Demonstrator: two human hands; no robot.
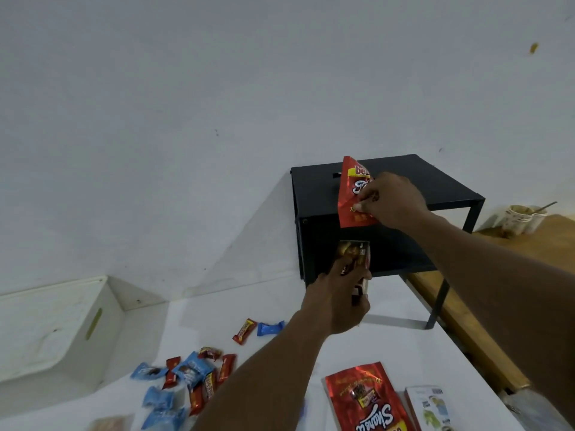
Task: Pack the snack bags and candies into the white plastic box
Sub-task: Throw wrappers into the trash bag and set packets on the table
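My right hand (390,202) pinches a red snack bag (350,194) and holds it upright in front of the black shelf. Below it, my left hand (340,301) grips a dark brown and red snack bag (354,258) at the shelf's lower opening. The white plastic box (46,328) stands at the far left with its lid on. Several blue and red candies (189,377) lie scattered on the white table, with two more candies (258,329) further back. Another red snack bag (367,399) lies flat at the front.
A black metal shelf (435,188) stands against the wall at the table's far end. A white packet (431,407) lies beside the flat red bag. To the right is a wooden surface (538,244) with a paper cup (516,219).
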